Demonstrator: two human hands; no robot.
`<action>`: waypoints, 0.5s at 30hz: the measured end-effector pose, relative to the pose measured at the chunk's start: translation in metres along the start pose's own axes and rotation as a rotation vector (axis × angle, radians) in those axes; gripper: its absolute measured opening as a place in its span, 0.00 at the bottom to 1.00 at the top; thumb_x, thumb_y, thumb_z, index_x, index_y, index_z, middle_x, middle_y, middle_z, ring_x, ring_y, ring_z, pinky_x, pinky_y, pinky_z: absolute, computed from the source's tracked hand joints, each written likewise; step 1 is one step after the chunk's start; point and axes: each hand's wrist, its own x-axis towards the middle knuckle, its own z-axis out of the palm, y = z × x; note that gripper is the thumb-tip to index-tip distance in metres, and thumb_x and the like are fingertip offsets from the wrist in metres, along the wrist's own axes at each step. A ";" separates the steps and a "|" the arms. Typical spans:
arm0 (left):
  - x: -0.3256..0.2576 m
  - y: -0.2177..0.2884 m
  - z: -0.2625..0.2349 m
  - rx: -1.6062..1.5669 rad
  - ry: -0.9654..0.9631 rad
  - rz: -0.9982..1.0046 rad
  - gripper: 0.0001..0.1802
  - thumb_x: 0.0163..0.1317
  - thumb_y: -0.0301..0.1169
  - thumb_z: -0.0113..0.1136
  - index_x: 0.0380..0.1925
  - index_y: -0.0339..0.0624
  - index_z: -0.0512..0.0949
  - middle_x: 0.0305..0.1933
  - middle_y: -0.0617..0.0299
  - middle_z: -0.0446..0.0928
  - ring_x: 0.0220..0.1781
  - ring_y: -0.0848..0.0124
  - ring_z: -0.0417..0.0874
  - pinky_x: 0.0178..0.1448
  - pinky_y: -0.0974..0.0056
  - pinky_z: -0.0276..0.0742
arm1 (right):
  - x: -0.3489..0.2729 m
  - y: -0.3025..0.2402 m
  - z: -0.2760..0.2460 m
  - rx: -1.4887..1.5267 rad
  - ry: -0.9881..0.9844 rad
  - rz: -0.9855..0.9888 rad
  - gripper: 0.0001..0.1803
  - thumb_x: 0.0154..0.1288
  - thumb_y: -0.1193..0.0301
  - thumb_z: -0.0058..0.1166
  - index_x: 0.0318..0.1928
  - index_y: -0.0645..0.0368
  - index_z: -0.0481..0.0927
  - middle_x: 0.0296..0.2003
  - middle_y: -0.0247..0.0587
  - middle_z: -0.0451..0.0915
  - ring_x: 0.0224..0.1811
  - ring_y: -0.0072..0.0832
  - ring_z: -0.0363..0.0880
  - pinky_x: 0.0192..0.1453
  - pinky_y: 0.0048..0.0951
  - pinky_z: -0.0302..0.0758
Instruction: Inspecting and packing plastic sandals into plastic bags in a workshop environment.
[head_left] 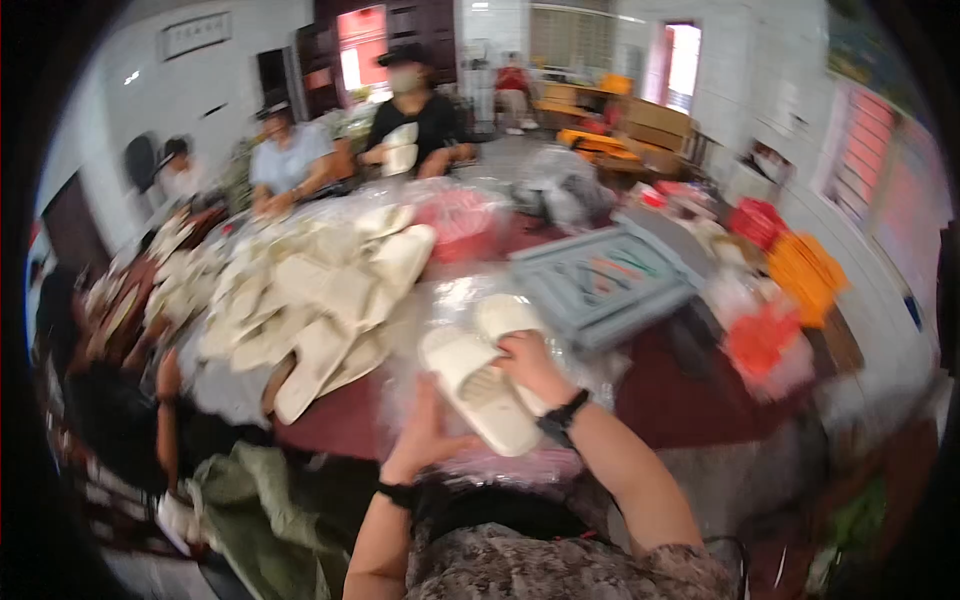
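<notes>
A pair of cream slippers [500,418] lies tilted above the near edge of the table, one partly covering the other. My right hand [530,364] is closed on them, its fingers at the straps. Just left of the slippers is my left hand [426,432], with thumb and fingers apart and nothing in it. Clear plastic wrapping [400,390] spreads around and under the pair. Left of my hands rises a large heap of similar cream slippers [318,285]. Motion blurs fine detail.
A grey plastic crate [605,285] sits right of the slippers on the dark red table [665,400]. Red bags [455,225] lie beyond the heap; orange-red bags [762,345] are at the right. Across the table a masked person [415,125] holds a slipper. Other people sit leftward.
</notes>
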 end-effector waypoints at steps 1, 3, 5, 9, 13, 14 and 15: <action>-0.003 -0.009 0.005 0.004 0.045 0.027 0.75 0.41 0.48 0.82 0.74 0.26 0.36 0.79 0.33 0.37 0.82 0.48 0.40 0.82 0.53 0.38 | 0.004 -0.006 0.005 -0.026 -0.090 0.063 0.17 0.48 0.58 0.68 0.33 0.57 0.84 0.37 0.44 0.82 0.44 0.46 0.80 0.46 0.47 0.75; -0.009 -0.025 0.009 -0.089 0.105 0.010 0.74 0.37 0.43 0.84 0.73 0.25 0.40 0.79 0.33 0.42 0.81 0.48 0.45 0.81 0.54 0.47 | 0.005 -0.024 0.021 -0.096 -0.034 0.055 0.20 0.55 0.55 0.63 0.38 0.59 0.84 0.40 0.47 0.82 0.45 0.46 0.80 0.50 0.45 0.76; -0.014 -0.015 0.001 -0.024 0.105 -0.036 0.72 0.37 0.42 0.83 0.73 0.24 0.42 0.77 0.32 0.47 0.79 0.44 0.51 0.80 0.53 0.51 | 0.005 -0.034 0.028 -0.198 -0.041 0.078 0.21 0.58 0.54 0.61 0.40 0.61 0.84 0.41 0.49 0.81 0.47 0.45 0.80 0.52 0.45 0.76; -0.005 -0.012 0.005 -0.084 0.072 -0.006 0.71 0.38 0.43 0.82 0.73 0.24 0.44 0.77 0.33 0.49 0.78 0.42 0.53 0.78 0.52 0.53 | 0.010 -0.020 0.013 -0.049 -0.168 0.130 0.24 0.63 0.55 0.57 0.42 0.67 0.84 0.44 0.51 0.81 0.53 0.44 0.79 0.58 0.41 0.75; -0.004 -0.001 0.010 0.110 0.019 0.020 0.69 0.40 0.47 0.81 0.73 0.27 0.46 0.76 0.31 0.49 0.78 0.42 0.51 0.78 0.51 0.54 | 0.006 -0.007 0.007 0.053 -0.183 0.182 0.20 0.64 0.60 0.57 0.42 0.68 0.84 0.47 0.50 0.82 0.50 0.44 0.80 0.57 0.39 0.75; -0.006 0.002 0.010 0.130 0.025 0.030 0.69 0.40 0.47 0.81 0.73 0.27 0.46 0.76 0.31 0.49 0.78 0.42 0.51 0.78 0.51 0.54 | 0.004 -0.009 0.006 0.105 -0.165 0.255 0.19 0.63 0.61 0.57 0.42 0.67 0.84 0.47 0.49 0.82 0.49 0.44 0.80 0.56 0.40 0.75; -0.007 0.005 0.010 0.148 0.001 -0.003 0.68 0.41 0.48 0.80 0.73 0.27 0.48 0.76 0.31 0.48 0.78 0.42 0.51 0.78 0.50 0.54 | 0.004 -0.009 0.005 0.115 -0.145 0.246 0.19 0.63 0.61 0.57 0.42 0.67 0.84 0.47 0.49 0.82 0.49 0.44 0.80 0.56 0.40 0.75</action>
